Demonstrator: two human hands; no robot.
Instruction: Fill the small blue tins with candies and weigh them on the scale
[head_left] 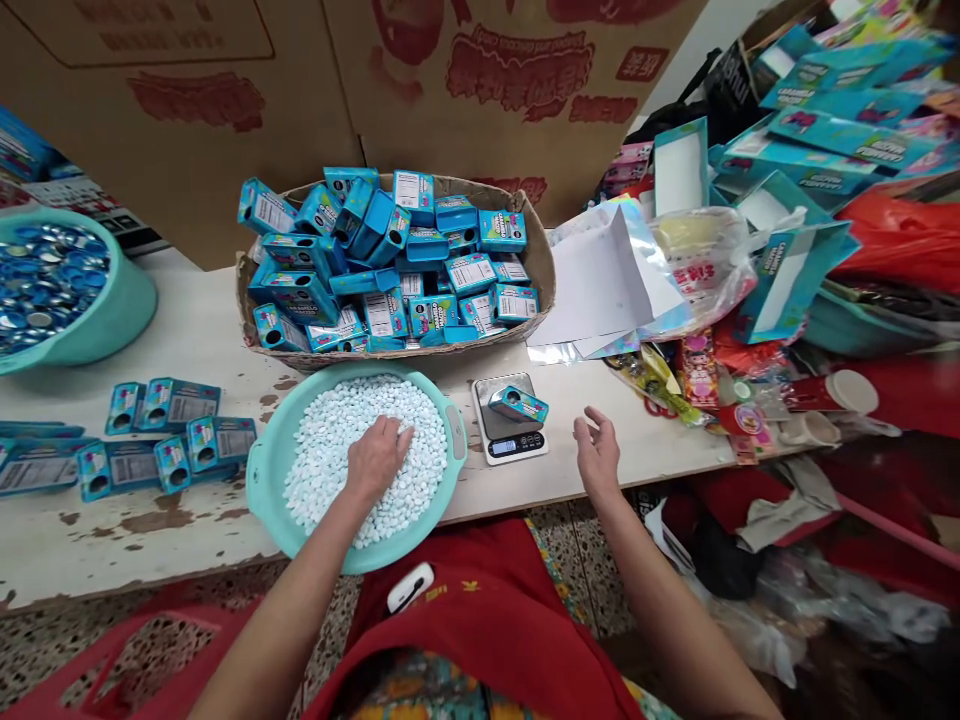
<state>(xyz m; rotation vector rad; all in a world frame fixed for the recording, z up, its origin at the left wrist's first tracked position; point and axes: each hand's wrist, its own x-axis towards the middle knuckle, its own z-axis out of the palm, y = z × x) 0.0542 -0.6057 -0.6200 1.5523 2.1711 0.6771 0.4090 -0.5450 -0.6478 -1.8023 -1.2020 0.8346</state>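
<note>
My left hand (379,458) is down in a turquoise basin (260,475), its fingers curled into a heap of small white candies (322,470). How many it grips is hidden under the fingers. To the right of the basin, a small digital scale (517,443) lies on the table with one blue candy box (519,404) on its plate, lying tilted. My right hand (598,447) hovers just right of the scale with fingers apart and nothing in them.
Behind the basin is a cardboard tray (546,265) piled with blue boxes. More small boxes (180,402) sit on the left of the table, near a turquoise tub (124,300) of shiny round lids. Papers (592,280), wrappers and blue cartons (795,270) crowd the right.
</note>
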